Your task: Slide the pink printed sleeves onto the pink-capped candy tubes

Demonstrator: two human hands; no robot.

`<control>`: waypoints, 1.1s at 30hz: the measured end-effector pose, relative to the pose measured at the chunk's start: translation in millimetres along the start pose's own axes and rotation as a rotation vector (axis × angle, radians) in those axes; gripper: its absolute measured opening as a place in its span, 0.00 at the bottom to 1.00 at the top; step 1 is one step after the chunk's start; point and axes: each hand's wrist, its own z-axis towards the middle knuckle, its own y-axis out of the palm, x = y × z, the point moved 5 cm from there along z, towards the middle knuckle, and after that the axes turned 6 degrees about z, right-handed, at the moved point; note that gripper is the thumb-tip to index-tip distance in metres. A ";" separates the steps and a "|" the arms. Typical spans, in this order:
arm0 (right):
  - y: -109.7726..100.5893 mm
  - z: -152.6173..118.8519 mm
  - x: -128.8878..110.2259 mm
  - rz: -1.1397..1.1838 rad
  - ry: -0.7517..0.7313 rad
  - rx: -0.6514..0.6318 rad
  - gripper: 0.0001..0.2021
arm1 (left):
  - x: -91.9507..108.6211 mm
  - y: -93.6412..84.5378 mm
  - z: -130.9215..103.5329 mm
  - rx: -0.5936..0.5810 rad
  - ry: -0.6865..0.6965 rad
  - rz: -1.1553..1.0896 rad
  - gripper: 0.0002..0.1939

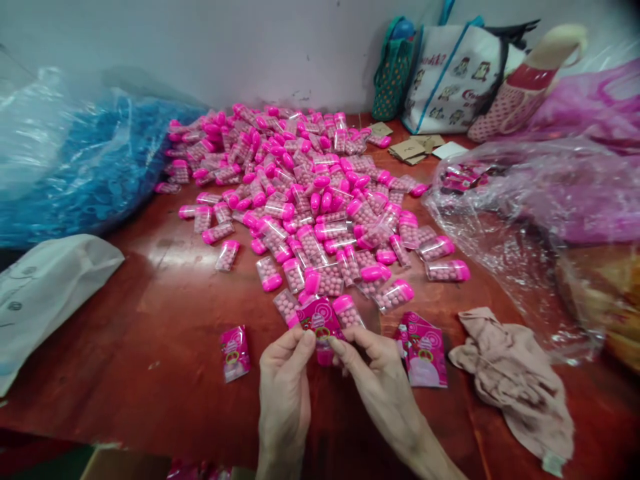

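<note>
Both of my hands meet low in the centre of the head view around a magenta printed sleeve (319, 315), with a pink-capped container (325, 355) showing at its lower end. My left hand (286, 380) pinches the left edge, thumb on top. My right hand (373, 373) grips the right side between thumb and fingers. To the left lies a small magenta packet (235, 353). Flat magenta sleeves (425, 352) rest right of my right hand. Beyond my hands spreads a large heap of clear containers with pink caps and pale pink beads (310, 243).
A bag of blue pieces (110, 160) and a white bag (55, 293) sit left. Clear plastic (500, 233) and a crumpled beige cloth (515, 380) lie right. Brown cards (410, 150), a printed tote (455, 80) and a green bottle holder (393, 80) stand behind, near the wall.
</note>
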 end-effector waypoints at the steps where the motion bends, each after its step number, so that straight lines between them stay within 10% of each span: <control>1: 0.6 -0.5 1.9 0.010 0.006 -0.004 0.12 | 0.3 -0.6 -1.2 0.001 0.009 0.002 0.02; 13: 8.9 -19.6 -14.6 0.051 -0.289 0.180 0.04 | 2.1 -8.7 -4.1 0.131 0.001 -0.215 0.06; 33: 2.5 1.7 7.6 0.282 -0.003 0.131 0.11 | -3.7 -10.2 1.5 0.061 -0.010 -0.181 0.17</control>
